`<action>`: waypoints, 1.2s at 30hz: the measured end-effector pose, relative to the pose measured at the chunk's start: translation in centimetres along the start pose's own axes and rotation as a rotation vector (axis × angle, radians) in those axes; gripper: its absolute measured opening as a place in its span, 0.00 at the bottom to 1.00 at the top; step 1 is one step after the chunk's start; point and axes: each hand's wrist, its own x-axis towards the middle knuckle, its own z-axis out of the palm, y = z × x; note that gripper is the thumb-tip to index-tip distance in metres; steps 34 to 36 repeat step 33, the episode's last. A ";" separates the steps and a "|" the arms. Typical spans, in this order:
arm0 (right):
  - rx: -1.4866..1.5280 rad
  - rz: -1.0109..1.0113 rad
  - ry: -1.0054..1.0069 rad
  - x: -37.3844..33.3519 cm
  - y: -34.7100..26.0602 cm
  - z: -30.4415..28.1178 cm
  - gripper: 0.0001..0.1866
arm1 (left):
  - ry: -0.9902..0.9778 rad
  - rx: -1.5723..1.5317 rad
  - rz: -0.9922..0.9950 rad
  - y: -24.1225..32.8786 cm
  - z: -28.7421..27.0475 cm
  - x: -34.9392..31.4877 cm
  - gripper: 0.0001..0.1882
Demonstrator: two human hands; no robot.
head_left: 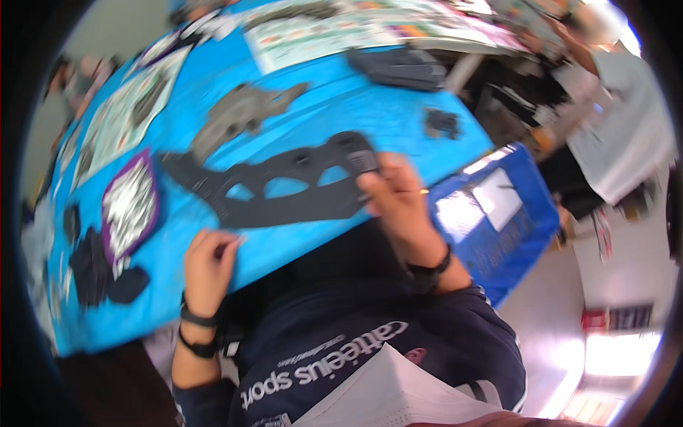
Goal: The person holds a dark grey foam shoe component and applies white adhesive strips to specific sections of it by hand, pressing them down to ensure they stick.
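Observation:
My right hand (402,199) grips the right end of a long dark grey panel (284,210) between thumb and fingers. The panel has a wavy upper edge, several cut-out openings and a pointed left end, and is held over the blue-covered table (341,107). My left hand (212,260) rests at the table's near edge, just below the panel and apart from it. Its fingers are curled in; whether something small is between them is hidden by blur. Beyond the panel lies a brownish-grey piece (238,117) of curved shape.
A purple-edged silvery pouch (131,206) and black scraps (92,270) lie at left. Far back are printed sheets (320,43) and a stack of dark pieces (398,69); small dark parts (442,124) lie right. A blue crate (530,192) stands beside the table; a person (626,121) is beyond.

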 end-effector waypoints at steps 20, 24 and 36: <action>-0.061 -0.054 -0.222 4.7 -0.3 8.4 0.25 | 0.093 -0.636 -0.278 -2.5 -5.9 -0.2 0.06; 0.347 0.195 -0.272 3.8 0.9 10.1 0.31 | 0.107 -0.723 -0.310 -2.9 -5.2 -0.4 0.08; -0.267 0.170 -0.523 2.7 3.6 10.2 0.23 | -0.110 -0.170 -0.257 -4.3 -5.2 -0.3 0.10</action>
